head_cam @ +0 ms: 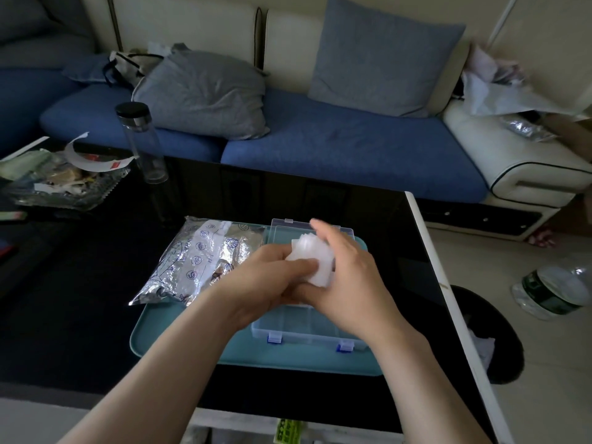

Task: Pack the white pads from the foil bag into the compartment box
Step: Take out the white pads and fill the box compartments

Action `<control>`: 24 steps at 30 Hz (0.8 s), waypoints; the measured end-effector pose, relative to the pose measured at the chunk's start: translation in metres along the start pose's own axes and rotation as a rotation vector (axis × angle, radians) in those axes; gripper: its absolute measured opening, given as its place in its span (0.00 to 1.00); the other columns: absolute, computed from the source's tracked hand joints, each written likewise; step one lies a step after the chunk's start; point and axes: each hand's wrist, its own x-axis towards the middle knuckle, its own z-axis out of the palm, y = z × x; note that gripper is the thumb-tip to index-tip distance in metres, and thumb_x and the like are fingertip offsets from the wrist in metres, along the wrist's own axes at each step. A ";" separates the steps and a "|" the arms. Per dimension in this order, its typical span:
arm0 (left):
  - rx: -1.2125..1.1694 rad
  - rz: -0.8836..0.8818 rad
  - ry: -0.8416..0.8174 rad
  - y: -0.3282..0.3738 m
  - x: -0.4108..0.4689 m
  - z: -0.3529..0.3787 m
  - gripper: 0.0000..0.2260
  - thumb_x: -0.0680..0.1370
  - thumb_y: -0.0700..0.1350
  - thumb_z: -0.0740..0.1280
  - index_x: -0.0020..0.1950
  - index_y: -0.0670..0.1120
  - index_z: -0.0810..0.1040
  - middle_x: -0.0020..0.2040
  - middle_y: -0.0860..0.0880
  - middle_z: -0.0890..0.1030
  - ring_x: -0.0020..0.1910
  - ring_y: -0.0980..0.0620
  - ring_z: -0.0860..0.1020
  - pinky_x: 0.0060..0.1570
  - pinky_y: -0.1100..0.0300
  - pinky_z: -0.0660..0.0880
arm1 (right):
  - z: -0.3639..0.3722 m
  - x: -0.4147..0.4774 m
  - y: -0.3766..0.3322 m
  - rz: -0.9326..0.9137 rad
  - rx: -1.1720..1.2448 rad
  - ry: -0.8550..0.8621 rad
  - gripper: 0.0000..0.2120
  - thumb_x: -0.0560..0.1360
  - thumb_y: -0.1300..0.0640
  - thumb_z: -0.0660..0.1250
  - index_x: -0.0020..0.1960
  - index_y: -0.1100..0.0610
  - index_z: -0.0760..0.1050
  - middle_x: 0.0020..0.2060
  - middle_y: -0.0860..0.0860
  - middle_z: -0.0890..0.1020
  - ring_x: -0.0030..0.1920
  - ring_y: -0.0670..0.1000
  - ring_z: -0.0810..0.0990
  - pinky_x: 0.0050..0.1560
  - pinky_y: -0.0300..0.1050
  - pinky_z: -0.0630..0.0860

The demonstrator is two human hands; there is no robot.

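A stack of white pads [307, 251] is held above the clear compartment box [307, 333], which lies open on a teal tray [179, 331]. My left hand [272, 277] grips the stack from the left, thumb across its front. My right hand [346, 277] cups the stack from the right, fingers curled round its back. The silver foil bag [195, 261] with blue print lies on the tray's left side, beside my left hand. My hands hide most of the box's compartments; its lid [282, 230] stands open behind them.
The tray sits on a black glass table [80, 299] with a white right edge. A clear bottle with a black cap [141, 142] and a glass dish of scraps [61, 184] stand at the far left. A blue sofa [336, 139] lies beyond.
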 end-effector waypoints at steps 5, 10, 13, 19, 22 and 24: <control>-0.173 0.015 0.189 0.003 0.005 -0.007 0.10 0.82 0.41 0.70 0.62 0.40 0.83 0.53 0.41 0.88 0.47 0.47 0.85 0.49 0.55 0.79 | -0.009 0.001 -0.006 0.246 0.311 -0.011 0.26 0.72 0.50 0.82 0.67 0.44 0.78 0.57 0.42 0.84 0.51 0.42 0.85 0.52 0.44 0.84; -0.272 -0.004 0.257 0.007 0.010 -0.010 0.06 0.81 0.42 0.70 0.55 0.43 0.84 0.47 0.44 0.86 0.42 0.49 0.83 0.47 0.55 0.76 | -0.004 0.006 -0.007 0.338 0.591 -0.007 0.09 0.79 0.65 0.74 0.55 0.54 0.86 0.44 0.52 0.89 0.47 0.52 0.89 0.52 0.48 0.86; -0.376 -0.018 0.291 0.013 0.010 -0.009 0.06 0.81 0.41 0.68 0.52 0.40 0.83 0.44 0.43 0.85 0.39 0.48 0.84 0.48 0.54 0.79 | -0.004 0.011 -0.010 0.350 0.669 -0.025 0.08 0.82 0.61 0.72 0.59 0.54 0.85 0.47 0.51 0.90 0.48 0.51 0.89 0.52 0.46 0.86; -0.390 0.084 0.431 0.014 0.011 -0.014 0.03 0.83 0.36 0.66 0.55 0.39 0.78 0.45 0.40 0.87 0.48 0.39 0.87 0.53 0.45 0.85 | -0.007 0.013 -0.013 0.408 0.561 0.246 0.10 0.83 0.60 0.67 0.49 0.49 0.85 0.42 0.49 0.88 0.44 0.50 0.88 0.47 0.50 0.86; -0.177 0.117 0.370 0.008 0.007 -0.015 0.04 0.84 0.37 0.65 0.55 0.41 0.81 0.45 0.45 0.88 0.48 0.42 0.87 0.58 0.42 0.83 | -0.015 0.012 -0.016 0.284 0.697 0.231 0.09 0.83 0.59 0.69 0.53 0.47 0.85 0.42 0.46 0.88 0.42 0.46 0.85 0.45 0.42 0.81; -0.105 0.108 0.276 0.007 0.004 -0.011 0.08 0.84 0.37 0.64 0.59 0.40 0.82 0.51 0.41 0.88 0.50 0.43 0.87 0.60 0.41 0.82 | -0.011 0.012 -0.019 0.200 0.669 0.110 0.09 0.82 0.59 0.70 0.58 0.48 0.84 0.42 0.46 0.89 0.42 0.44 0.86 0.45 0.38 0.80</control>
